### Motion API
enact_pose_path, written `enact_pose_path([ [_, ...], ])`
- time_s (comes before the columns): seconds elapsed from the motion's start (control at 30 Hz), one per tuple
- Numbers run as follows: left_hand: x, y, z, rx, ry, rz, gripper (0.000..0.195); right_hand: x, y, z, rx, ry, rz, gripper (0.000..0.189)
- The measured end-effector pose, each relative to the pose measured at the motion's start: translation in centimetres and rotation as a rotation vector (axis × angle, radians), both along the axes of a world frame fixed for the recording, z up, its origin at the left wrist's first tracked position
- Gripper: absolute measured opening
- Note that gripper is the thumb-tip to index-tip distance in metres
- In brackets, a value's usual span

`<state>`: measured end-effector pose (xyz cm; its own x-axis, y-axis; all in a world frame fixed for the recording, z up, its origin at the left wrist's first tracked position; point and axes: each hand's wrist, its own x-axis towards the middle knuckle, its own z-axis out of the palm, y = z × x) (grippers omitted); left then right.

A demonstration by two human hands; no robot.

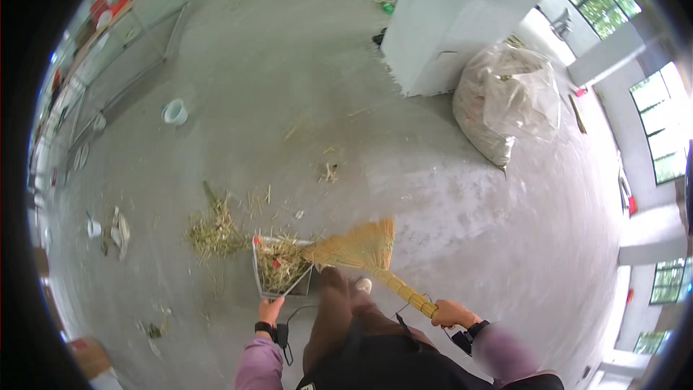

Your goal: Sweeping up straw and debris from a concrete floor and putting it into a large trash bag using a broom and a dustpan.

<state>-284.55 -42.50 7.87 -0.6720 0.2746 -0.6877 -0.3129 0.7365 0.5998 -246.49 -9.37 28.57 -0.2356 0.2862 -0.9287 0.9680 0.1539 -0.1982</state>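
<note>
My left hand (270, 310) grips the handle of a metal dustpan (256, 271) at the lower middle. Dry straw (281, 268) fills much of the pan, with small red bits among it. My right hand (453, 314) is closed around the bound handle of a straw broom (357, 244). The broom's bristles fan out to the right of the dustpan, and their left end meets its right edge. A pile of loose straw (219, 233) lies on the floor just left of the pan. My shoe (363, 285) shows below the broom.
A large filled plastic sack (503, 103) stands beside a white pillar (460, 21). On the left are a white bucket (175, 112), a small white container (93, 228) and a crumpled cloth or bag (120, 233). A cardboard box (89, 357) sits at lower left. Straw scraps (328, 173) lie ahead.
</note>
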Motion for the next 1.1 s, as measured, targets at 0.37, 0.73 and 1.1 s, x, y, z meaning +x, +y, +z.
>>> enact_pose_path([
  [0.37, -4.2, 2.2, 4.1, -0.127, -0.109, -0.004, 0.045, 9.0, -3.3, -2.2, -0.089, 0.091, -0.750, 0.017],
  [0.73, -4.8, 1.0, 6.0, -0.090, -0.207, 0.030, 0.041, 12.5, -5.0, -5.3, -0.219, 0.419, -1.484, 0.014],
  [1.1, 1.0, 13.4, 12.1, -0.032, -0.093, -0.441, 0.034, 18.0, -4.0, -6.1, -0.554, 0.723, -2.090, 0.012],
])
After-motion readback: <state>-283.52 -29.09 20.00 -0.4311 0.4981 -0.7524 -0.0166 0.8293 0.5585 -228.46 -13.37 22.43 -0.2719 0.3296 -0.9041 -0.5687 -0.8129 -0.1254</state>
